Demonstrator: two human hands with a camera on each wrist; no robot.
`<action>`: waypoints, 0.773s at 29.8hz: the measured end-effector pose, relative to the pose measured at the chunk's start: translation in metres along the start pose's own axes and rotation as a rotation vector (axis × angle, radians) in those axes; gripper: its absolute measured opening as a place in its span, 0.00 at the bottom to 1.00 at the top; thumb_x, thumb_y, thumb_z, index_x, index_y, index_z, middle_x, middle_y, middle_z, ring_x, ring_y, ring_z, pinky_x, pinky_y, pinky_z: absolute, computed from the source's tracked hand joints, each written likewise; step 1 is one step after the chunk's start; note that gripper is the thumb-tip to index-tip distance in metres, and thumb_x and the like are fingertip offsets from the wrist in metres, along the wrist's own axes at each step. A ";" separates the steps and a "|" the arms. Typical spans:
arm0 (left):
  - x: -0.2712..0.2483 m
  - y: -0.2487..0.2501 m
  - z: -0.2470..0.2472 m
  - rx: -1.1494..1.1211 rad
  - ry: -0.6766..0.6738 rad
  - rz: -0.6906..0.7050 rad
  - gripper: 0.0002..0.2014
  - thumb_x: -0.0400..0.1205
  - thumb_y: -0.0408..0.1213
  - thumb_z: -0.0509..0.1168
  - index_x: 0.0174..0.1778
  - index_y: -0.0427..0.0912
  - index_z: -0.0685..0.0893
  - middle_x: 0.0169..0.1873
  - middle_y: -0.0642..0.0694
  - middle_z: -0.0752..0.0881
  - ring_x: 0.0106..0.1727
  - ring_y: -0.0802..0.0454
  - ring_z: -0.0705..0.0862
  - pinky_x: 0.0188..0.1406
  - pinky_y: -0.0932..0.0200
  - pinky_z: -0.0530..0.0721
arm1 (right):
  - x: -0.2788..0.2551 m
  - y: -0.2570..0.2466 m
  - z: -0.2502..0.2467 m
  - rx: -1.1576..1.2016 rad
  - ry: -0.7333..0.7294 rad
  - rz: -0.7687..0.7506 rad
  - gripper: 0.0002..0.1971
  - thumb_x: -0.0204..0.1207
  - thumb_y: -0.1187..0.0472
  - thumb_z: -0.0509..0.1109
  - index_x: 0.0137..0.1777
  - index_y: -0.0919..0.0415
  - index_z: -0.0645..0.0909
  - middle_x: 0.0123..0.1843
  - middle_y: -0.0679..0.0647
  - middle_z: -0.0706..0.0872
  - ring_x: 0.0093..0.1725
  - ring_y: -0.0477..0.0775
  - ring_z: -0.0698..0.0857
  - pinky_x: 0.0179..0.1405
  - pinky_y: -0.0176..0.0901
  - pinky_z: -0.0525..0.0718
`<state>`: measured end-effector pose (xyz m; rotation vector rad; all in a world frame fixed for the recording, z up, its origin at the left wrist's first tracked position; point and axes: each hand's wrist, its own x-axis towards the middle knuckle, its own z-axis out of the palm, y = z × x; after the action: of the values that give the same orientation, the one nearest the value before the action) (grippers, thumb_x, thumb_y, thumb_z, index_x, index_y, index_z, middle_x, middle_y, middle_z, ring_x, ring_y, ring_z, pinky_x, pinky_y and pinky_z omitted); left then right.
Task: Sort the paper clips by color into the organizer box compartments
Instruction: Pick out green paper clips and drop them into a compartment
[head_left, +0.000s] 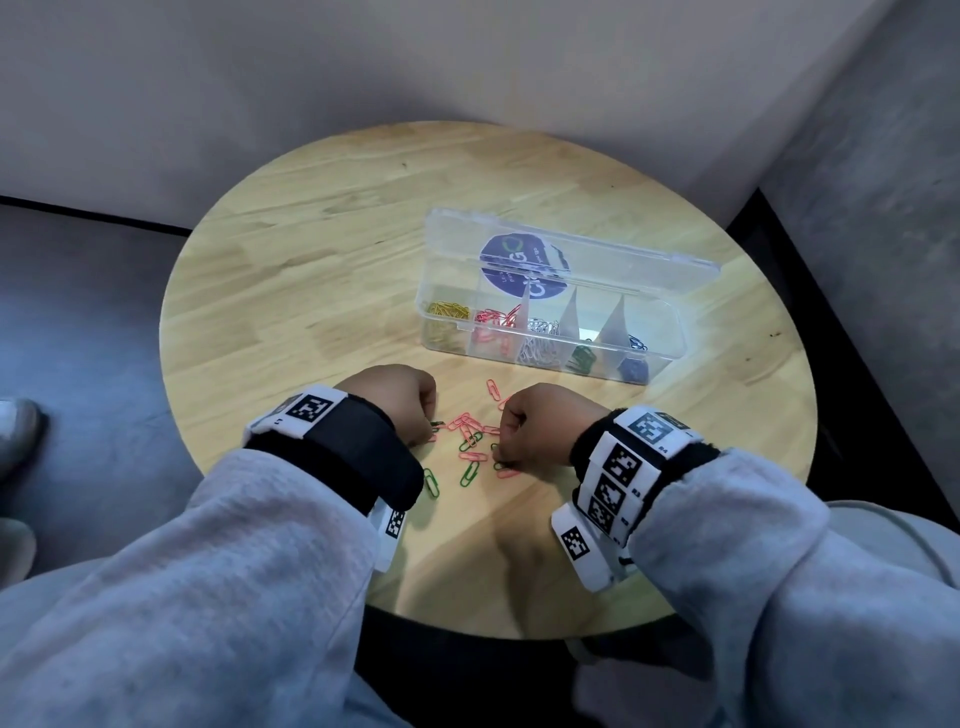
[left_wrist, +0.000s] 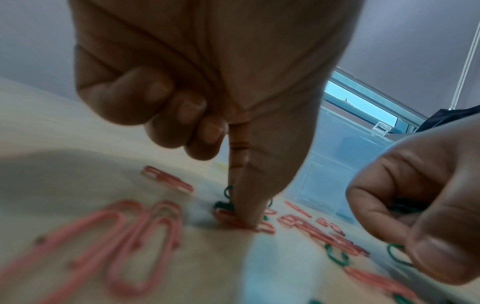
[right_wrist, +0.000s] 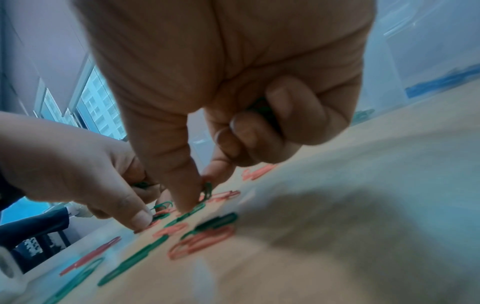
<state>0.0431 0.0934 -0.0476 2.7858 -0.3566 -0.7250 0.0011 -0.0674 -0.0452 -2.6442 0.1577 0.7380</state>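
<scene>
Loose pink paper clips (head_left: 470, 422) and green paper clips (head_left: 469, 473) lie on the wooden table between my hands. My left hand (head_left: 428, 426) has its fingers curled, and its thumb and forefinger pinch a green clip (left_wrist: 225, 202) against the table. My right hand (head_left: 501, 457) pinches another green clip (right_wrist: 207, 190) with thumb and forefinger, and its curled fingers keep more green clips (right_wrist: 262, 109) in the palm. Behind the hands stands the clear organizer box (head_left: 670, 332) with its lid open. It holds yellow (head_left: 448, 310), red (head_left: 493, 319), white (head_left: 540, 338), green (head_left: 582, 357) and blue clips (head_left: 635, 364) in separate compartments.
The round table (head_left: 311, 249) stands in a corner, with grey walls behind it and to the right. The box's open lid (head_left: 571, 244) bears a dark round sticker. A shoe (head_left: 15, 421) shows on the floor at the far left.
</scene>
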 end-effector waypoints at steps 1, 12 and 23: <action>0.000 0.000 -0.001 0.005 -0.009 -0.004 0.06 0.74 0.35 0.69 0.42 0.49 0.80 0.29 0.56 0.76 0.33 0.56 0.74 0.24 0.64 0.64 | 0.000 0.000 0.000 -0.003 0.005 -0.004 0.13 0.70 0.58 0.74 0.29 0.53 0.75 0.30 0.46 0.79 0.35 0.47 0.78 0.32 0.37 0.75; -0.005 -0.012 -0.016 -0.221 -0.056 0.016 0.12 0.73 0.43 0.75 0.29 0.48 0.79 0.28 0.54 0.80 0.32 0.58 0.76 0.30 0.63 0.70 | -0.005 0.009 -0.019 0.207 -0.028 -0.012 0.10 0.71 0.57 0.75 0.34 0.54 0.77 0.31 0.46 0.79 0.31 0.44 0.75 0.31 0.35 0.74; -0.018 -0.010 -0.038 -1.088 -0.070 -0.095 0.12 0.82 0.28 0.59 0.31 0.40 0.73 0.30 0.41 0.81 0.21 0.55 0.79 0.18 0.71 0.77 | -0.001 0.007 -0.014 1.112 -0.212 0.099 0.12 0.79 0.76 0.55 0.40 0.62 0.74 0.31 0.58 0.76 0.24 0.49 0.76 0.16 0.32 0.76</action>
<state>0.0487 0.1143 -0.0106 1.7511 0.1478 -0.7298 0.0053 -0.0796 -0.0367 -1.5048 0.4780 0.6712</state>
